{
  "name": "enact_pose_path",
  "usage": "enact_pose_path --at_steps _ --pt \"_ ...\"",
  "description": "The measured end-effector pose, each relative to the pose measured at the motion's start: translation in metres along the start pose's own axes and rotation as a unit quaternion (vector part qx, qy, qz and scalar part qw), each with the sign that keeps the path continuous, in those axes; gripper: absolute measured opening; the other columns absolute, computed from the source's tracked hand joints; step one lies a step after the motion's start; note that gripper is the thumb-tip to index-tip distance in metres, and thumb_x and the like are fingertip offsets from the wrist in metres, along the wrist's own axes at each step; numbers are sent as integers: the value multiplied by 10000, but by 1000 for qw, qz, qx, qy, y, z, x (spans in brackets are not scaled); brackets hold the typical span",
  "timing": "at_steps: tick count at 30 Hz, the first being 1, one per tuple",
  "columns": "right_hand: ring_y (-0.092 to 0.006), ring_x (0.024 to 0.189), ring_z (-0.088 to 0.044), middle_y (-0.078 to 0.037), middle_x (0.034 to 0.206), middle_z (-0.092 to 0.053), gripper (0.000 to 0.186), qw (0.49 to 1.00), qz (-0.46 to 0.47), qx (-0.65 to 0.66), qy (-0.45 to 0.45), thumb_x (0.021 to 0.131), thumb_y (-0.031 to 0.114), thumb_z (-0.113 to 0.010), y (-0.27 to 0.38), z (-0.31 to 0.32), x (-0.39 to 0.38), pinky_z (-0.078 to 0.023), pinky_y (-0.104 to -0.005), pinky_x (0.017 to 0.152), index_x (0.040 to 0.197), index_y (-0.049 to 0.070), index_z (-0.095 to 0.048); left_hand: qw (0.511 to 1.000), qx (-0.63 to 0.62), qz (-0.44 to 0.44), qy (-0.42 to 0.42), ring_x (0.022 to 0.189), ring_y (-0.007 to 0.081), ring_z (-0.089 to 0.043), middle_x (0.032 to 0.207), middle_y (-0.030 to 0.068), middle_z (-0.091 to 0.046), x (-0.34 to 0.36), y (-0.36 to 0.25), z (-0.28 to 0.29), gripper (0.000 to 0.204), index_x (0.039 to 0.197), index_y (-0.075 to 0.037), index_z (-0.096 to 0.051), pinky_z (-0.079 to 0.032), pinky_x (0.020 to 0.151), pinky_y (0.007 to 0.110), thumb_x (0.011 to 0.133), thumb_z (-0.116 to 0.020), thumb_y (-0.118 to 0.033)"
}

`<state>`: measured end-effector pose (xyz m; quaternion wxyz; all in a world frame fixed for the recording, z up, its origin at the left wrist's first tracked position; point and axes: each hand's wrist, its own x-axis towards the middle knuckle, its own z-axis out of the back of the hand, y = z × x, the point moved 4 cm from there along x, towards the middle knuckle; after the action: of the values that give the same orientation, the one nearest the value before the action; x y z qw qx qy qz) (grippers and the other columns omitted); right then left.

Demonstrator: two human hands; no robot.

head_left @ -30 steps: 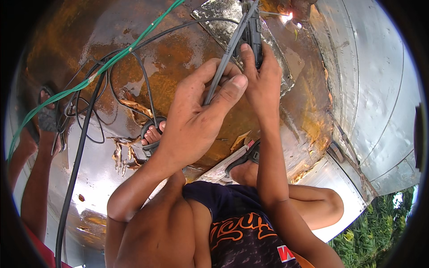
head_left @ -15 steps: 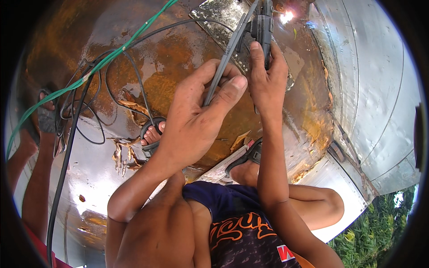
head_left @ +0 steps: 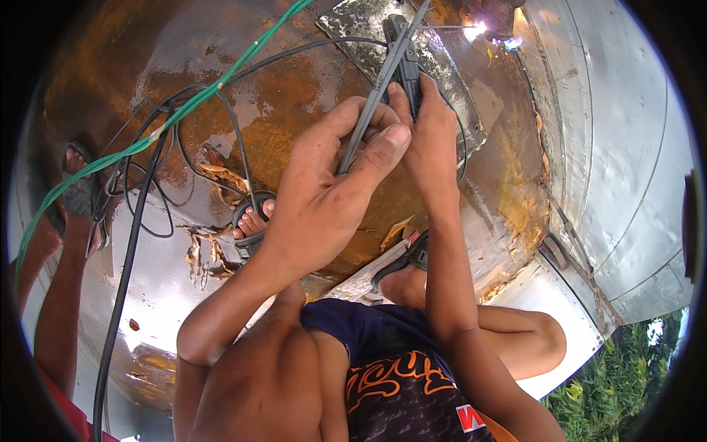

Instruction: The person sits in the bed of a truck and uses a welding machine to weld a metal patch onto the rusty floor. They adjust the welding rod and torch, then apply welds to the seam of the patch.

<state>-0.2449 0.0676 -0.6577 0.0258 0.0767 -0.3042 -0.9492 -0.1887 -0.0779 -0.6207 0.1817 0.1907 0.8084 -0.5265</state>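
Observation:
Several thin grey welding rods [head_left: 383, 77] are pinched between the thumb and fingers of my left hand [head_left: 324, 180], slanting up to the right. Just beyond, my right hand [head_left: 431, 140] is closed around a black electrode holder [head_left: 411, 77], which the rods partly cross in front of. From the holder's far end a thin rod [head_left: 442, 27] runs right to a bright welding spark [head_left: 475, 31]. Beside the glare is a dark brown shape [head_left: 502, 16] that I cannot make out. A black cable [head_left: 324, 43] reaches toward the holder from the left.
A worn metal plate [head_left: 353, 22] lies on the wet, rusty floor [head_left: 294, 81] under the holder. Green twisted wire [head_left: 199, 99] and tangled black cables [head_left: 158, 184] cross on the left, near another person's sandalled foot [head_left: 77, 184]. A curved silver metal wall [head_left: 618, 147] rises at right.
My right hand and the electrode holder have shifted left, tilting the holder. The green wire and black cable have moved slightly right. My left hand has barely moved.

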Motion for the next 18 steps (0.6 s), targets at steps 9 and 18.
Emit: enact_pose_path --at_steps 9,18 --pt "-418 571 -631 -260 649 -615 297 1000 9 -8 -5 979 201 -598 2 -4 2 -456 -459 508 1016 -89 -543 1000 -3 -13 -1 570 -13 -326 735 -88 -465 0 4 0 220 1075 -58 -610 -226 488 182 992 -600 -262" --pt "-417 605 -646 -271 690 -631 303 1000 -28 7 10 980 213 -597 -1 2 4 -475 -451 544 1067 -74 -558 1000 -10 -4 1 565 -11 -322 720 -88 -460 0 1 -1 228 1079 -54 -610 -225 490 183 994 -598 -266"
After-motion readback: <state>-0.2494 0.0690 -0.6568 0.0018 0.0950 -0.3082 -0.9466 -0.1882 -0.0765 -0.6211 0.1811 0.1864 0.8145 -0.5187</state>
